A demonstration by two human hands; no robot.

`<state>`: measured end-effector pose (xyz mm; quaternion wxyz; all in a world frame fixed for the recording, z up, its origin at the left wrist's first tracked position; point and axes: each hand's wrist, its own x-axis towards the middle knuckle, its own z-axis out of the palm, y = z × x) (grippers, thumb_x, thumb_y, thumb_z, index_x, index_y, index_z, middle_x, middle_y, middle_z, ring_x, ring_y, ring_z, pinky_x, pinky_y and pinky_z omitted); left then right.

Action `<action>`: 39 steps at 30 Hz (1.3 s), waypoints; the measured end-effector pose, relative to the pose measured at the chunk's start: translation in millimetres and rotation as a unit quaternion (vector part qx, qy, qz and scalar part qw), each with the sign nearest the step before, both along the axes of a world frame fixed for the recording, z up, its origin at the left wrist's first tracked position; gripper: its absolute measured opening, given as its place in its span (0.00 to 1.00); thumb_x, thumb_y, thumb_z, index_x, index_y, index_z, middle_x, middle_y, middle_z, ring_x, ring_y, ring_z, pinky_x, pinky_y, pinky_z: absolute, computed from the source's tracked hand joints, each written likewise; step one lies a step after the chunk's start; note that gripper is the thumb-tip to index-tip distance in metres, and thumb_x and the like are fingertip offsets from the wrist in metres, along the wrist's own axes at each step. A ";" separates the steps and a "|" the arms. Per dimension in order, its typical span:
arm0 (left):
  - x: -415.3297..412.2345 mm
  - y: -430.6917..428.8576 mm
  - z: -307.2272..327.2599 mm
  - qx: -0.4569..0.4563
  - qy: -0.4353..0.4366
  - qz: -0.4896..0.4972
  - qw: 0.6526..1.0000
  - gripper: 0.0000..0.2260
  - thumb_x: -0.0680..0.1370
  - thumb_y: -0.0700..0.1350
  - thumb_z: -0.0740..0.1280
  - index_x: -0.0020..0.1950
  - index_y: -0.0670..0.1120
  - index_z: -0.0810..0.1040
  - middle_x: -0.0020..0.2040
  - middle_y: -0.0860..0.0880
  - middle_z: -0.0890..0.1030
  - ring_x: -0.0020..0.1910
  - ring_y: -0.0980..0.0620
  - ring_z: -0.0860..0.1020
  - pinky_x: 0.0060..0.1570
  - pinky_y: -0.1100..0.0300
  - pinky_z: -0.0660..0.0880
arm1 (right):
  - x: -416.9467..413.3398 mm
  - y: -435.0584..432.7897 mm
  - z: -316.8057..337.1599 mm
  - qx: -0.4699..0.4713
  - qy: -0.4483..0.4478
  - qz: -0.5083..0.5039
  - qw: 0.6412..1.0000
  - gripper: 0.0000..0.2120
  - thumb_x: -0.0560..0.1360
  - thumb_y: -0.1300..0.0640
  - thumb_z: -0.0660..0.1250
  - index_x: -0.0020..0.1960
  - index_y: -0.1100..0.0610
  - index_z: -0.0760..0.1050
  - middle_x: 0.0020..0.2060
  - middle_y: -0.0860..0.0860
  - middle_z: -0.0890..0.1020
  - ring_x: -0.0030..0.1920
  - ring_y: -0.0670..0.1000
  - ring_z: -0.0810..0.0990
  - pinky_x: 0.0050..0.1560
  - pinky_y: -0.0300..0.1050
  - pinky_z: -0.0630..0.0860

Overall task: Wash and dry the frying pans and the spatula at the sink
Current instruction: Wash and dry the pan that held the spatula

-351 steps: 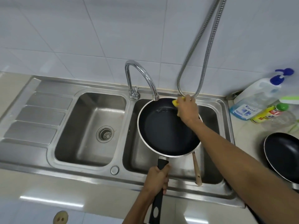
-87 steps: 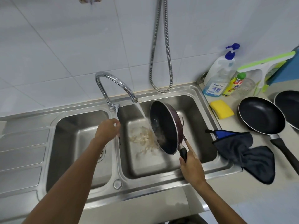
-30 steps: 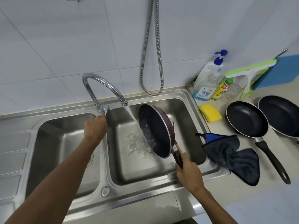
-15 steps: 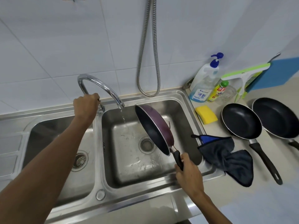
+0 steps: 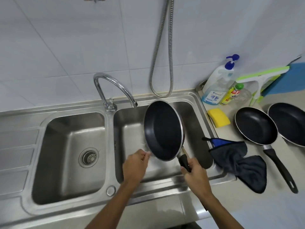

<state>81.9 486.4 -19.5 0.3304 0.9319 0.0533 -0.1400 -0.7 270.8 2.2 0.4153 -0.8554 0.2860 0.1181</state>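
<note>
Wide steel double-bowl sink (image 5: pixel 109 138) fills the shot, pale worktop (image 5: pixel 272 209) running off its right side. Over the right bowl, there's the black non-stick frying pan with the silver rim (image 5: pixel 163 129), tilted up on edge, dark inside facing the left. Two more black frying pans sit flat on the worktop, one (image 5: pixel 255 126) just beside the other (image 5: pixel 290 123). A dark grey cloth with a blue patch (image 5: pixel 239 161) is crumpled at the sink's right edge. Curved chrome tap (image 5: pixel 113 81) arcs behind the pan. Yellow sponge (image 5: pixel 218 118) rests by the back corner. Right hand (image 5: pixel 196 174) is clamped round the pan's black handle (image 5: pixel 184 161). Left hand (image 5: pixel 135 166) reaches to the pan's lower rim, but it's blurred, so I can't tell whether it grips.
</note>
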 end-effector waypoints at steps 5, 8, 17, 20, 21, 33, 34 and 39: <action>-54.8 -50.5 11.3 -0.265 0.248 0.101 0.926 0.26 0.78 0.68 0.62 0.44 0.46 0.83 0.37 0.49 0.86 0.32 0.54 0.84 0.34 0.54 0.81 | -5.5 25.2 -2.0 0.050 -0.004 -0.026 0.998 0.09 0.81 0.50 0.66 0.45 0.53 0.74 0.36 0.51 0.83 0.34 0.48 0.83 0.37 0.47 0.80; -66.1 -66.1 13.9 -0.384 0.396 0.158 0.819 0.33 0.74 0.73 0.64 0.49 0.43 0.85 0.39 0.46 0.83 0.36 0.48 0.82 0.37 0.54 0.82 | -7.3 44.9 -1.5 0.099 0.020 -0.050 0.994 0.14 0.83 0.49 0.59 0.45 0.56 0.75 0.36 0.51 0.84 0.37 0.48 0.83 0.38 0.46 0.79; -64.0 -88.2 -1.9 -0.469 0.418 0.272 0.729 0.22 0.65 0.68 0.78 0.38 0.49 0.83 0.38 0.46 0.79 0.42 0.48 0.79 0.45 0.54 0.75 | -14.1 68.1 0.7 0.156 0.008 -0.067 0.985 0.18 0.85 0.47 0.51 0.46 0.56 0.72 0.37 0.49 0.78 0.42 0.51 0.81 0.45 0.49 0.79; -64.9 -99.7 4.7 -0.487 0.375 0.287 0.735 0.17 0.76 0.57 0.74 0.46 0.42 0.84 0.41 0.43 0.82 0.43 0.47 0.83 0.45 0.55 0.79 | -13.9 58.4 12.0 0.128 -0.011 -0.043 0.991 0.18 0.86 0.48 0.49 0.48 0.54 0.73 0.40 0.51 0.81 0.42 0.47 0.81 0.39 0.41 0.75; -64.1 -102.9 7.7 -0.470 0.354 0.285 0.756 0.18 0.77 0.55 0.74 0.48 0.39 0.84 0.42 0.42 0.84 0.43 0.45 0.84 0.45 0.54 0.81 | -13.9 51.1 15.2 0.119 -0.027 -0.025 0.992 0.17 0.86 0.49 0.49 0.48 0.54 0.72 0.39 0.51 0.81 0.41 0.47 0.81 0.38 0.42 0.75; -74.3 -120.4 2.7 -0.505 0.265 0.330 0.752 0.17 0.80 0.55 0.69 0.42 0.42 0.73 0.29 0.50 0.69 0.25 0.55 0.66 0.22 0.62 0.68 | -0.7 -188.9 -11.0 -0.404 -0.077 0.205 0.888 0.27 0.74 0.37 0.69 0.68 0.49 0.75 0.67 0.55 0.76 0.58 0.64 0.76 0.49 0.58 0.77; -75.4 -121.2 3.0 -0.508 0.264 0.338 0.747 0.20 0.80 0.58 0.66 0.43 0.42 0.74 0.29 0.50 0.68 0.24 0.56 0.65 0.21 0.63 0.67 | -10.8 -208.0 -24.1 -0.421 -0.039 0.226 0.877 0.33 0.72 0.32 0.67 0.72 0.46 0.72 0.72 0.56 0.72 0.62 0.66 0.74 0.52 0.60 0.76; -74.5 -130.2 11.2 -0.484 0.249 0.350 0.762 0.29 0.80 0.67 0.58 0.43 0.41 0.75 0.28 0.50 0.68 0.22 0.56 0.65 0.19 0.64 0.65 | -32.2 -242.1 -55.1 -0.422 -0.025 0.321 0.848 0.34 0.70 0.28 0.63 0.73 0.40 0.71 0.73 0.57 0.72 0.63 0.67 0.74 0.51 0.61 0.77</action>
